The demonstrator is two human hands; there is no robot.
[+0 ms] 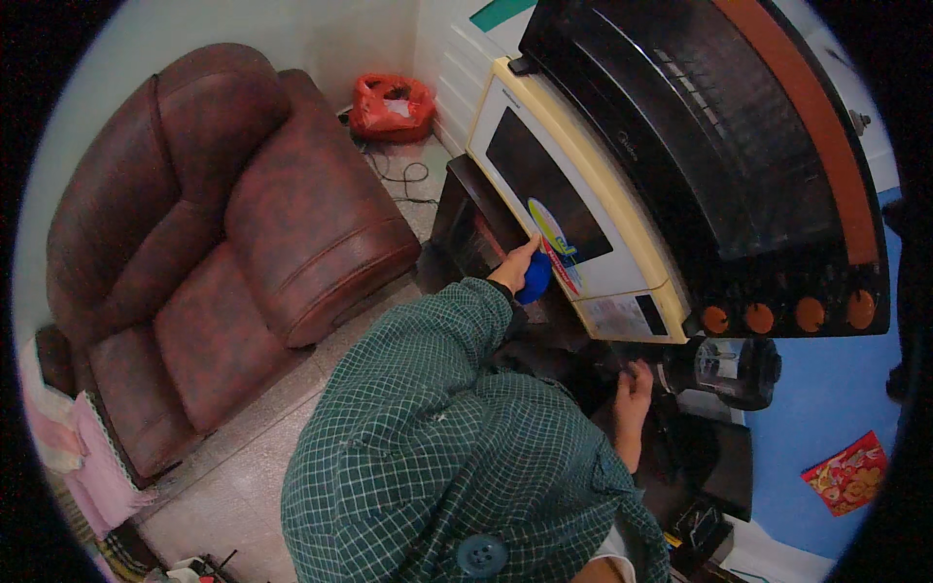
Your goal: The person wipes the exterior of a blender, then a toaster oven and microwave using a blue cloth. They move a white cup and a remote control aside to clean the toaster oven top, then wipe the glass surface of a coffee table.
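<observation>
My left hand (519, 264) is at the lower edge of a cream and white microwave oven (627, 284), with a blue object (536, 278) held against its palm side. What the blue object is, I cannot tell. My right hand (637, 382) is below the microwave's corner, fingers bent, close to a dark surface; nothing is plainly seen in it. A black toaster oven (656, 146) with orange knobs rests on top of the microwave. Beside my right hand stands a blender-like appliance with a clear jar (721, 364).
A dark cabinet (463, 193) stands under the microwave. A brown leather sofa (321, 211) is at the left. A red plastic bag (392, 109) and a black cable (404, 175) lie on the floor near the wall. A dark monitor-like panel (718, 463) stands at the right.
</observation>
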